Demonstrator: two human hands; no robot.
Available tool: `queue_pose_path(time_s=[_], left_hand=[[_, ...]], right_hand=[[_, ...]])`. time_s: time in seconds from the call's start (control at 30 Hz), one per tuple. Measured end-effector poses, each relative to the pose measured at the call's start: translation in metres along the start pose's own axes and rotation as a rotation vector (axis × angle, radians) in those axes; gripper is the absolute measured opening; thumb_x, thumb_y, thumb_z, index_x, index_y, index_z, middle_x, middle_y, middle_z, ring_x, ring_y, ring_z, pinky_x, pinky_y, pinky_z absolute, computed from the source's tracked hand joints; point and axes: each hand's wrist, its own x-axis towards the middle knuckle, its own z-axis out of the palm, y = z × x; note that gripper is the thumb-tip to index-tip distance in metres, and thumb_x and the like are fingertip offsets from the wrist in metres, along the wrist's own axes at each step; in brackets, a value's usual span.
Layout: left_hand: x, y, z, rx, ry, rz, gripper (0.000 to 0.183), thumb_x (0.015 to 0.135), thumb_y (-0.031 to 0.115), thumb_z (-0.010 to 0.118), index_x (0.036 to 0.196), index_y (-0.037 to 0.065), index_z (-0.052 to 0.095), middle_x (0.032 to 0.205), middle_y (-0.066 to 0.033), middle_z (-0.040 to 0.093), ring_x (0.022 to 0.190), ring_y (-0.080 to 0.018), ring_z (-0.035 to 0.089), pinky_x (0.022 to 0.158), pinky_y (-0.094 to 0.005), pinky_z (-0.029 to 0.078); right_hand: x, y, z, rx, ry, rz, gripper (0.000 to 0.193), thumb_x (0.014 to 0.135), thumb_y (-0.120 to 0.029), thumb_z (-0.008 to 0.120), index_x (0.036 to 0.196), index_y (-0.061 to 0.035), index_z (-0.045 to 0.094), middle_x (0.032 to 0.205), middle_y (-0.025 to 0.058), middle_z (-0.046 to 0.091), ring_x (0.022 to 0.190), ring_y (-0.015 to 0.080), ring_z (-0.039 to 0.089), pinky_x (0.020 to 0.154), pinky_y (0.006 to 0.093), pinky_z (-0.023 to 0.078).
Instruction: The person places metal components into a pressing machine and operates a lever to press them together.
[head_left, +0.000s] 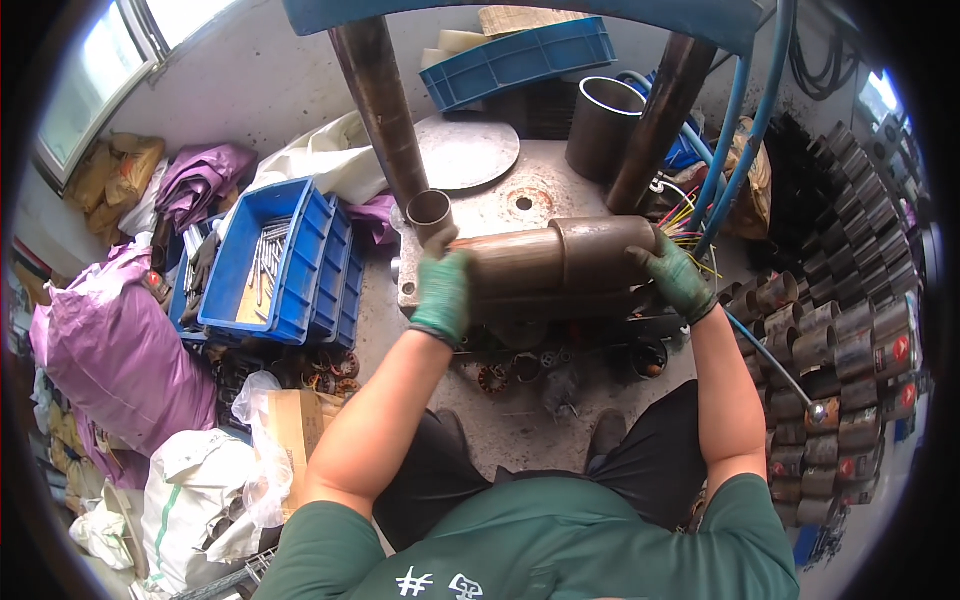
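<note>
Head view: shows a stepped metal cylinder [557, 257] at twelve o'clock from the body, lying crosswise, with its slimmer part [508, 258] toward nine o'clock and its wider sleeve [600, 248] toward three. Has the left hand [443, 290] at the nine o'clock end, in contact but blurred, so cannot tell how far closed. Has the right hand [680, 276] bent partly closed around the three o'clock end, gripping there, with other fingers mostly hidden. Also shows a short metal ring [430, 210] standing at eleven o'clock, just beyond the left hand, and a round plate [465, 150] on the metal table [550, 168], farther toward twelve.
</note>
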Motion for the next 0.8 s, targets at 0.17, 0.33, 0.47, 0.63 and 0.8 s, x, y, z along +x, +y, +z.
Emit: queue_pose_path(time_s=[0.17,0.33,0.47,0.63,0.8], left_hand=[[-0.003,0.034,-0.054,0.104,0.097,-0.017,0.049,0.088,0.008,0.06,0.137,0.007,0.065,0.116,-0.0101,0.069,0.098,-0.023,0.066,0.088,-0.0375,0.059],[0.012,0.035,-0.085,0.15,0.09,0.037,0.046,0.09,0.007,0.06,0.135,0.004,0.067,0.12,-0.012,0.071,0.108,-0.0236,0.065,0.099,-0.0364,0.054],[0.004,0.039,-0.08,0.216,0.114,0.09,0.043,0.09,0.008,0.06,0.132,0.002,0.068,0.119,-0.0127,0.071,0.109,-0.0229,0.064,0.103,-0.0336,0.049],[0.001,0.035,-0.069,0.162,0.125,0.098,0.042,0.09,0.008,0.06,0.131,0.002,0.068,0.118,-0.0134,0.071,0.108,-0.0233,0.063,0.101,-0.0337,0.049],[-0.006,0.028,-0.06,0.17,0.093,0.081,0.046,0.091,0.011,0.062,0.136,0.004,0.064,0.122,-0.0124,0.066,0.109,-0.0226,0.061,0.1,-0.0344,0.05]], right_hand=[[0.005,0.016,0.003,0.466,0.017,0.027,0.039,0.098,-0.016,0.073,0.129,0.0054,0.063,0.121,0.0128,0.073,0.108,0.0215,0.071,0.099,0.0366,0.057],[0.015,0.022,0.038,0.344,0.179,-0.197,0.03,0.097,-0.011,0.074,0.122,0.0037,0.067,0.113,0.0116,0.075,0.101,0.0199,0.071,0.093,0.0332,0.057],[0.029,-0.001,0.075,-0.172,0.338,-0.491,0.023,0.093,-0.009,0.079,0.11,0.0018,0.069,0.106,0.0147,0.076,0.089,0.0215,0.072,0.08,0.0352,0.057],[0.087,-0.008,0.087,-0.786,0.564,-0.964,0.052,0.08,-0.013,0.086,0.128,-0.0074,0.066,0.116,0.0131,0.071,0.116,0.034,0.065,0.099,0.0448,0.054],[0.085,-0.016,0.098,-0.897,0.591,-0.977,0.05,0.084,-0.009,0.078,0.132,-0.0095,0.066,0.134,0.0108,0.069,0.126,0.0339,0.063,0.107,0.0451,0.05]])
